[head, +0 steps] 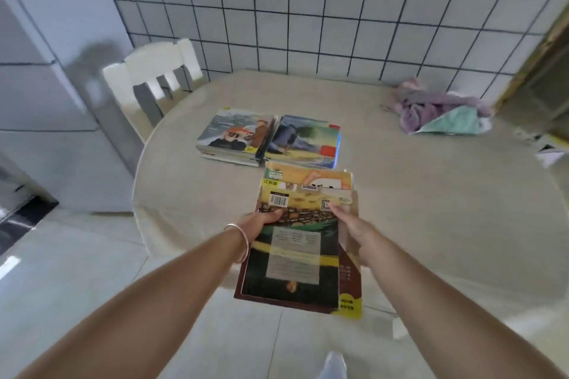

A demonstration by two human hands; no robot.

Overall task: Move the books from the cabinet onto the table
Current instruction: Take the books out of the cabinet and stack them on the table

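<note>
Table [400, 194] — chair [154, 71], cloth [431, 111] aside

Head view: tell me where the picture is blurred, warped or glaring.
Head view: wide-angle warp bows the wall tiles and rounds the table edge; motion blur smears the chair and the held books, so their text is unreadable; pale glare patches lie on the floor at left; the two hands look soft-edged.
</note>
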